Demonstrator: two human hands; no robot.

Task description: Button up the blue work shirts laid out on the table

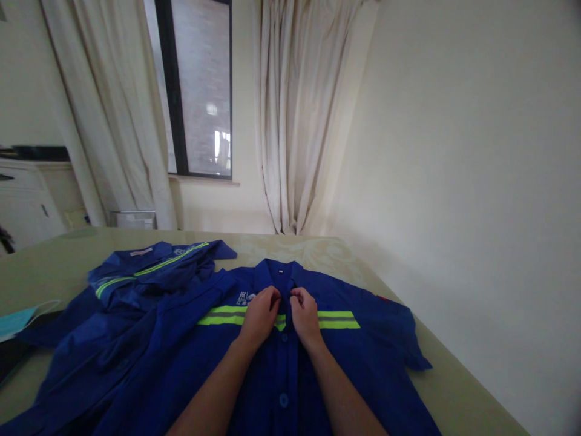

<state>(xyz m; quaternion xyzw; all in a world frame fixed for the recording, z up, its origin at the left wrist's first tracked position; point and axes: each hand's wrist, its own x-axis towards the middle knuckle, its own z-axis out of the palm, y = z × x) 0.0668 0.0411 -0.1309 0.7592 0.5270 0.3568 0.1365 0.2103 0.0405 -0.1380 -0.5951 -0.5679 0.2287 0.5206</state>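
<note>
A blue work jacket (363, 357) with a yellow-green reflective band lies spread on the table, front side up, its collar away from me. My left hand (262, 315) is closed at the front opening just below the collar, beside white printed lettering. My right hand (305, 312) pinches the opposite edge of the same opening. A small gap separates the two hands. Below them, buttons (284, 399) run down the jacket's front. What exactly lies between the fingertips is partly hidden.
A second blue garment (149, 272) with the same band lies crumpled at the left, touching the jacket. Farther left are a light blue face mask (18, 322) and a dark flat object (13, 357). The table (472, 387) meets a wall on the right; curtains (299, 109) hang behind.
</note>
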